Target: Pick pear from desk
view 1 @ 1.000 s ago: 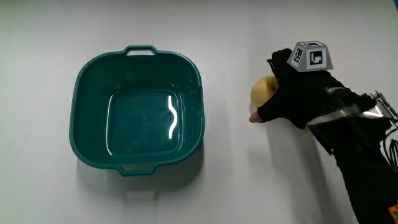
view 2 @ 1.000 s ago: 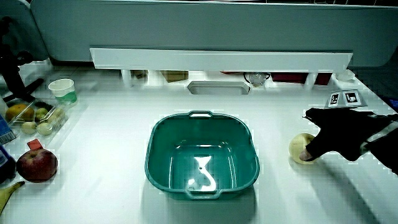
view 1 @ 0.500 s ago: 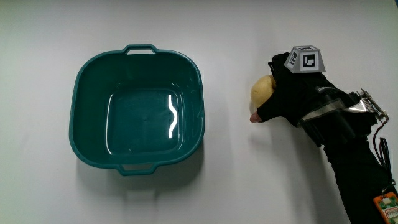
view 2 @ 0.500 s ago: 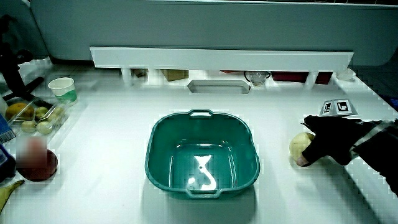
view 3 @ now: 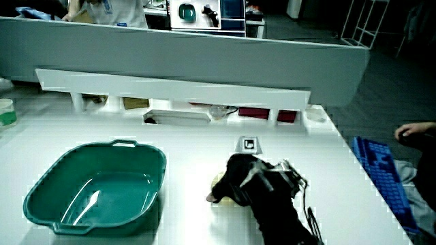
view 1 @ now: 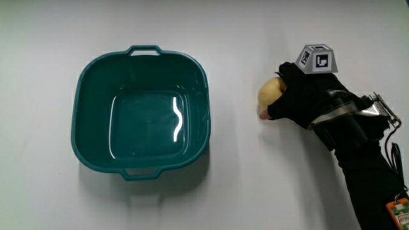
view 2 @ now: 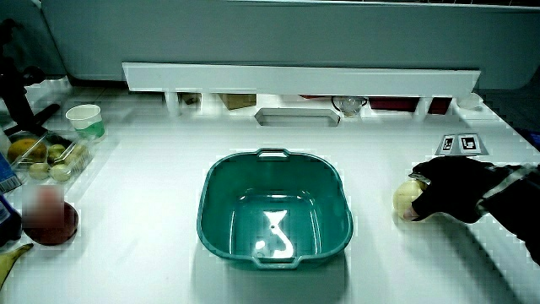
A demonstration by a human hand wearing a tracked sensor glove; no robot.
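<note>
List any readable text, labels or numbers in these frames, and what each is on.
No readable words or numbers anywhere.
Patterned cube on the back of the hand: black-and-white marker shapes only, no letters.
Basin: plain, no label.
Pear: no sticker visible.
Items at the table's edge in a side view: any labels too small to read.

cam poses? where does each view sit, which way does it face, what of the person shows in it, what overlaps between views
Main view: above the table, looking straight down on the teal basin; shows the hand closed on the pear, plus forearm.
Side view: person's side, facing the low partition; basin central, hand on pear beside it.
Side view: same side, shifted toward the hand; glove nearly hides the pear, forearm shows.
Shared: all three hold basin, hand, pear; both side views add the partition.
</note>
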